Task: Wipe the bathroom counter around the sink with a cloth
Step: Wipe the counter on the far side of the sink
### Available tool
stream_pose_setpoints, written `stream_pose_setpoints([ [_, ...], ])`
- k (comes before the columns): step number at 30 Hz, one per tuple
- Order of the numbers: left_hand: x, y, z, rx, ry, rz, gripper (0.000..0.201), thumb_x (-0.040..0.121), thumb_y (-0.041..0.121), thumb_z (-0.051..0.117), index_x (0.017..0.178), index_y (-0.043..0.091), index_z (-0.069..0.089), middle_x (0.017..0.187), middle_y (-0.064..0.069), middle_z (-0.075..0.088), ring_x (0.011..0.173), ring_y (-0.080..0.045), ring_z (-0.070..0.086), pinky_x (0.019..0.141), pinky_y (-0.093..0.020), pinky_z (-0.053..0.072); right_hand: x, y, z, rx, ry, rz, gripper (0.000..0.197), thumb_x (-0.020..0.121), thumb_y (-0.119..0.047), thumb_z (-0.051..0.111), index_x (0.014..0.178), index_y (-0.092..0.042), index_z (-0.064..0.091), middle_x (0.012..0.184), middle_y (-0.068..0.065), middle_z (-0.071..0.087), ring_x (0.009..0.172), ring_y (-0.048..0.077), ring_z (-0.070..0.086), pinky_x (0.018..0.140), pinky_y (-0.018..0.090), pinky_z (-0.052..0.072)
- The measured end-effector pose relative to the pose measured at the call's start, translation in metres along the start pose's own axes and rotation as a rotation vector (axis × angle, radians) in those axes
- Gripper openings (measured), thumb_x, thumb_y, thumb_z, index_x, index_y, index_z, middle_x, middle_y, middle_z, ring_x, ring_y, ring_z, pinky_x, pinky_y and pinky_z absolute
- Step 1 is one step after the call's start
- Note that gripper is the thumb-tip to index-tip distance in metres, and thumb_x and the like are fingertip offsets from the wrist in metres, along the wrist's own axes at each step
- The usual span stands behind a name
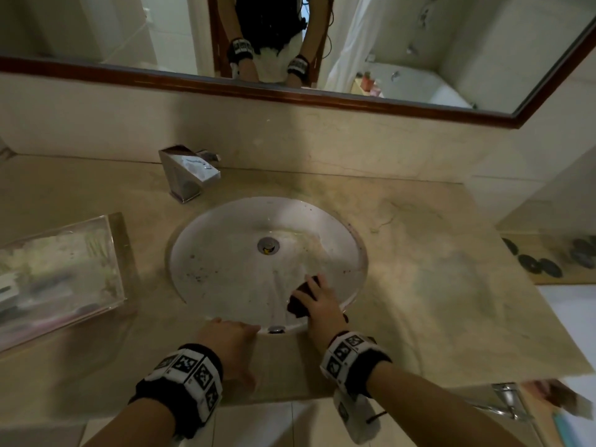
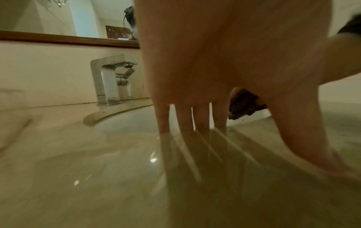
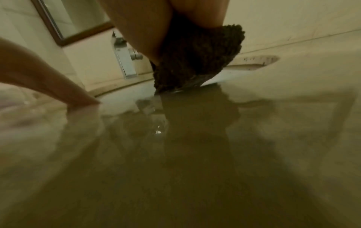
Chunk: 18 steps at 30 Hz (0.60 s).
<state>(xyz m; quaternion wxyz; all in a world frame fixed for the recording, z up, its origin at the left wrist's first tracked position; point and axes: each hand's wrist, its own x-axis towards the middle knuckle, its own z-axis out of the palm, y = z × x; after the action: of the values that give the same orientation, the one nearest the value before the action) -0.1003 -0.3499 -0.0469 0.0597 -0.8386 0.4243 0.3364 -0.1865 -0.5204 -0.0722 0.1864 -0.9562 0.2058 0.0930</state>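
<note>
Currently the right hand (image 1: 319,304) grips a dark brown cloth (image 1: 300,301) at the near right rim of the white oval sink (image 1: 225,253); in the head view the fingers curl over the cloth and cover most of it, so only its left and far edges show. In the right wrist view the cloth (image 3: 195,61) bulges below the hand (image 3: 148,27), its lower edge meeting the glossy beige marble counter (image 3: 175,177) at the basin edge; the fingertips are hidden behind the fabric. The left hand (image 1: 225,340) rests flat on the counter (image 1: 435,269) at the near rim of the sink, and the left wrist view shows its four fingers (image 2: 183,117) straight and slightly apart, tips on the stone, thumb out to the side. A square chrome faucet (image 1: 188,174) stands at the far left of the basin. A clear tray (image 1: 58,269) at the counter's left is blurred and its contents cannot be read. The wood-framed mirror (image 1: 419,43) reflects only the person's torso and wrists, cut off by the frame.
</note>
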Motion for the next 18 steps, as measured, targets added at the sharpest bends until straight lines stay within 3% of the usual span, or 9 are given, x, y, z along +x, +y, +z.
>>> stream_pose_setpoints([
  [2,0.005,0.009,-0.003,-0.074,-0.032,0.036,0.089,0.066,0.056,0.074,0.142,0.037,0.031,0.142,0.006,0.049,0.128,-0.021,0.049,0.112,-0.037,0.036,-0.004,0.007,-0.01,0.094,0.152,-0.052,0.044,0.094,-0.009,0.048,0.137,-0.018,0.044,0.158,0.01,0.011,0.146,0.032,0.002,0.119,0.042,-0.005],
  [4,0.011,0.026,-0.004,-0.15,-0.043,0.054,0.098,0.067,0.055,0.075,0.146,0.032,0.022,0.148,0.004,0.041,0.132,-0.023,0.044,0.112,-0.037,0.036,-0.01,0.029,-0.027,0.273,0.304,0.027,0.041,0.093,-0.01,0.049,0.133,-0.013,0.051,0.154,0.015,0.021,0.145,0.034,0.013,0.116,0.034,0.002],
  [6,0.018,0.05,-0.005,-0.213,-0.025,0.063,0.104,0.071,0.054,0.073,0.15,0.029,0.01,0.156,0.003,0.026,0.138,-0.025,0.035,0.116,-0.037,0.03,-0.017,0.066,-0.048,0.276,0.267,0.154,0.046,0.091,-0.005,0.049,0.137,-0.014,0.046,0.155,0.013,0.02,0.146,0.031,0.011,0.119,0.033,0.006],
  [8,0.025,0.073,-0.006,-0.252,-0.001,0.077,0.107,0.074,0.054,0.07,0.151,0.027,0.0,0.161,0.004,0.007,0.145,-0.021,0.021,0.121,-0.037,0.018,-0.023,0.11,-0.066,0.15,0.243,0.24,0.056,0.088,0.0,0.05,0.14,-0.017,0.04,0.157,0.013,0.015,0.146,0.033,0.004,0.121,0.04,0.008],
  [11,0.037,0.098,0.0,-0.272,-0.023,0.033,0.11,0.074,0.057,0.068,0.151,0.028,-0.006,0.161,0.005,-0.003,0.148,-0.017,0.009,0.123,-0.039,0.011,-0.037,0.167,-0.082,0.092,0.269,0.373,0.06,0.087,0.002,0.048,0.142,-0.016,0.035,0.156,0.017,0.012,0.145,0.037,0.005,0.118,0.044,0.012],
  [14,0.043,0.119,0.001,-0.334,-0.037,-0.067,0.11,0.072,0.058,0.069,0.151,0.029,-0.001,0.161,0.003,0.007,0.146,-0.022,0.019,0.121,-0.04,0.018,-0.045,0.21,-0.083,0.076,0.328,0.496,0.059,0.089,0.005,0.042,0.143,-0.018,0.035,0.155,0.021,0.013,0.142,0.042,0.009,0.116,0.048,0.019],
  [18,0.04,0.133,-0.004,-0.376,0.006,-0.163,0.102,0.068,0.05,0.077,0.149,0.03,0.018,0.153,0.0,0.033,0.139,-0.023,0.036,0.115,-0.036,0.027,-0.053,0.221,-0.067,0.073,0.195,0.628,0.062,0.093,-0.002,0.044,0.148,-0.024,0.022,0.157,0.017,0.0,0.143,0.04,0.002,0.113,0.045,0.023],
])
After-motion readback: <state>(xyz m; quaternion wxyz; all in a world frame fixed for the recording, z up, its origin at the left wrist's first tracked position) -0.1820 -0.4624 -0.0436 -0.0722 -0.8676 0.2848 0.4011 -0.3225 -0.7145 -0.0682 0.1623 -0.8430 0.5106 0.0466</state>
